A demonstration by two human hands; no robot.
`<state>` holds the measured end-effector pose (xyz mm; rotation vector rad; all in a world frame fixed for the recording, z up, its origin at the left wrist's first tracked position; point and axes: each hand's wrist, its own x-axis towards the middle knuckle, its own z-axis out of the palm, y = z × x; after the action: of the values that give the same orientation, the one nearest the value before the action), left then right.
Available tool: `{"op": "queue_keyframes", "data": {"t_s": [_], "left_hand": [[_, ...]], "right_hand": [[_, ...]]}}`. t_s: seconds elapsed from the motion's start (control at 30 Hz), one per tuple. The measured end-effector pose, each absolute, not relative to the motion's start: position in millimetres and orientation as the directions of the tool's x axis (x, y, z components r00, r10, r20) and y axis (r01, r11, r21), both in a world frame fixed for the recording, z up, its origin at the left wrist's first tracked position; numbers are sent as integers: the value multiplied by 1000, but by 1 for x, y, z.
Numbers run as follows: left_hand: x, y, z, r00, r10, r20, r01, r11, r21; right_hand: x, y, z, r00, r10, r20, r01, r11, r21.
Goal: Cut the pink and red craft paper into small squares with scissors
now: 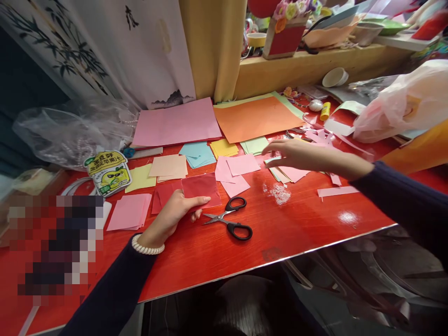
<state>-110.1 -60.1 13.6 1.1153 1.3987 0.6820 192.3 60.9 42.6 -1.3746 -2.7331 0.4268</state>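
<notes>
Between the thumb and fingers of my left hand (177,207) is a piece of red paper (202,189). More red paper lies partly hidden behind that hand. Just to its right rest black-handled scissors (227,218), blades apart, on the red table. My right hand (289,153) hangs loosely over a small stack of pastel paper (292,174), fingers apart and nothing visible in them; contact with the stack is unclear. Pink sheets (234,172) lie between the two hands. Small white scraps (280,193) are scattered below my right hand.
Large pink (178,122) and orange sheets (257,119) lie at the back. Blue (198,154), yellow and peach squares sit nearer. A printed pouch (108,172) stands left, a plastic bag (406,102) right. A glue stick (325,111) is near paper offcuts.
</notes>
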Motion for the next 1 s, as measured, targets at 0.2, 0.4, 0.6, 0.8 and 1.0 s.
{"op": "queue_keyframes", "data": {"t_s": [0.2,0.4,0.6,0.8,1.0], "left_hand": [[-111,-60,16,107,911,-397,242,363,900],[-113,-60,17,173,911,-375,220,335,916],[-113,-62,20,173,913,-369,223,329,918],[-116,-61,21,154,924,-351,199,319,927],[-116,-61,20,155,933,-325,161,301,940]], "right_hand": [[118,55,27,-585,795,-160,798,527,-293],[104,69,0,-541,826,-156,829,493,-266],[108,68,-6,-609,778,-157,775,541,-326],[114,54,-12,-592,800,-101,763,515,-391],[111,44,-10,-511,856,-78,802,443,-401]]}}
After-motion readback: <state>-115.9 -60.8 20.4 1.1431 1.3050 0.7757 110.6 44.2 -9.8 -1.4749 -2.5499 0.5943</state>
